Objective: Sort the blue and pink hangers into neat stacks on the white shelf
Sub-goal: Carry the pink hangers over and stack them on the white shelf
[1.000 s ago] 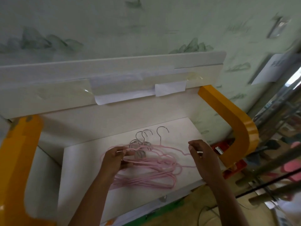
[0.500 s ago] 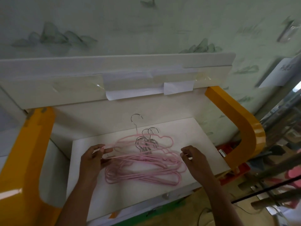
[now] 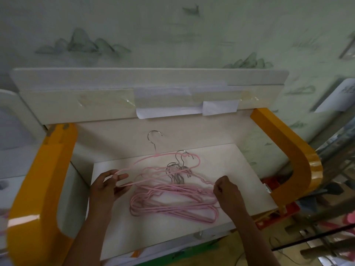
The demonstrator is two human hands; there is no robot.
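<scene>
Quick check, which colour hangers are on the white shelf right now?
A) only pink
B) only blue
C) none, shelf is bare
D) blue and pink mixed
A: every hanger in the pile on the white shelf is pink with a metal hook, including the top hanger that the left hand and right hand hold at its ends; no blue one shows.

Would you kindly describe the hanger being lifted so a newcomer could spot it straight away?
Look at the white shelf between the two yellow side arms, where a pile of pink hangers lies. The lifted hanger is held by the left hand and right hand; its silver hook alone stands clear behind the pile.
</scene>
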